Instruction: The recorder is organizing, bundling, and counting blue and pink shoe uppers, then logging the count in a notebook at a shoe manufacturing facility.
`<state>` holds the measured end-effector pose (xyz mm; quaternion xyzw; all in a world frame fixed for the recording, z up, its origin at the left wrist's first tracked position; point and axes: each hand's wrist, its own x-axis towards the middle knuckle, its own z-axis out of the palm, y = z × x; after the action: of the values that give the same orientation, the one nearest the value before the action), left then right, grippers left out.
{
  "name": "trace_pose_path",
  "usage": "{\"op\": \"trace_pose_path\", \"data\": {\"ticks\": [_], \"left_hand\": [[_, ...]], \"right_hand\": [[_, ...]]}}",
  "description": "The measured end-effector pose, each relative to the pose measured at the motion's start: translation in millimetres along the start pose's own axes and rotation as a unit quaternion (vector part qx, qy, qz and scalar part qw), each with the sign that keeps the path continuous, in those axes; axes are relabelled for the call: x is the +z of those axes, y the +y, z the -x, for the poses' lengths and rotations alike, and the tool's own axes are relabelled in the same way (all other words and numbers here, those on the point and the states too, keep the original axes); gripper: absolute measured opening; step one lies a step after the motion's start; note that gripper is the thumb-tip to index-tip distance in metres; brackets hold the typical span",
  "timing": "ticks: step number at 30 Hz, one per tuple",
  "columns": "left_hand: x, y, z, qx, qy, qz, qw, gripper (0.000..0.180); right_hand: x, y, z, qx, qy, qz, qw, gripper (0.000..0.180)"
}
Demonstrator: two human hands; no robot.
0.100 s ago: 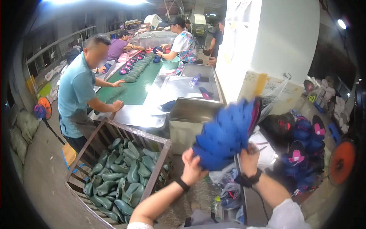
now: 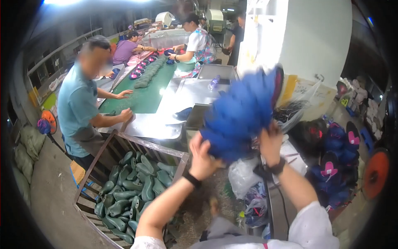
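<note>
Your single head view looks down and forward from your brow, close over your raised hands (image 2: 236,151), with the tabletop (image 2: 149,124) and crate (image 2: 124,143) farther ahead, bending at the rim.

At centre frame the left hand (image 2: 202,159) and right hand (image 2: 271,141) hold up a blurred stack of blue soles (image 2: 242,112). Lower left, a wooden crate (image 2: 124,143) holds green shoe lasts (image 2: 132,191). Upper left, a person in a blue shirt (image 2: 76,108) leans on the table (image 2: 143,97).
</note>
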<state>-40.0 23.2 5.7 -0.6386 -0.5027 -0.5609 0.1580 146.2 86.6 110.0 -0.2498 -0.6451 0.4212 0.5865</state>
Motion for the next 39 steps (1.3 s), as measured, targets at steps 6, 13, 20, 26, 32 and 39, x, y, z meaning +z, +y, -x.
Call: {"op": "trace_pose_path", "data": {"ticks": [6,13,20,26,32,39], "left_hand": [[51,-145,-155,-0.001,0.056,-0.07,0.996,0.098],[153,-287,-191,-0.136,-0.023,-0.06,0.989,0.107],[192,-376,-184,-0.27,-0.195,-0.077,0.94,0.107],[199,-402,-184,-0.337,-0.393,-0.11,0.849,0.081],[209,-357,-187,-0.068,-0.274,-0.016,0.959,0.038],[265,-137,-174,-0.035,-0.282,0.3,0.911,0.018]], "right_hand": [[77,78,-229,-0.113,-0.01,0.076,0.991,0.02],[122,218,-365,-0.103,0.013,0.128,0.986,0.013],[150,366,-435,-0.004,-0.055,0.341,0.938,0.017],[115,440,-418,0.05,-0.135,0.363,0.921,0.018],[85,244,-334,0.238,-0.173,-0.056,0.954,0.023],[-68,133,-93,0.344,-0.231,0.173,0.894,0.024]]}}
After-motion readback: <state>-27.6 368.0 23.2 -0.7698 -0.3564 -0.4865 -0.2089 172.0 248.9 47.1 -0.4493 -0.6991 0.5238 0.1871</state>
